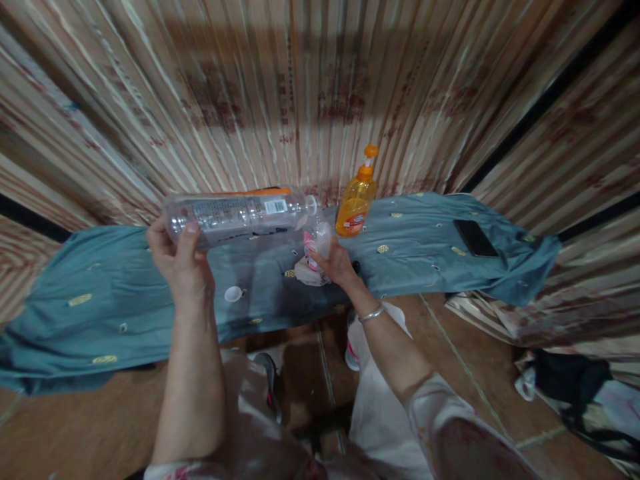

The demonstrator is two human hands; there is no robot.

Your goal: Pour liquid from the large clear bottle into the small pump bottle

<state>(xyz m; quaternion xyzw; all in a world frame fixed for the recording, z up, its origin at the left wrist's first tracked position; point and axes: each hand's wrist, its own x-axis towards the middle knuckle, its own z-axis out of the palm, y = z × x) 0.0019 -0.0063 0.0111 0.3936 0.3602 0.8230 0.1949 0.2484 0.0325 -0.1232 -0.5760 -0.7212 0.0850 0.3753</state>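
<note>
L hand (pixel 181 261) grips big btl (pixel 240 215), base btwn thumb & fingers; R hand (pixel 340 263) clasps small btl (pixel 324 237) w/ fingers round it.

Large bottle (pixel 235 217): clear plastic, barcode on its label, uncapped; it was held nearly level, mouth to the right.
Small bottle (pixel 323 237): translucent, partly hidden; it was held near the large bottle's mouth.

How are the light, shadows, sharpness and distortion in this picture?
Head view: dim overall, a dark shadow on the cloth below the large clear bottle; head view: fine print on that bottle too soft to read; head view: stripes of the curtain fan outward towards the sides, which suggests wide-angle distortion.
</note>
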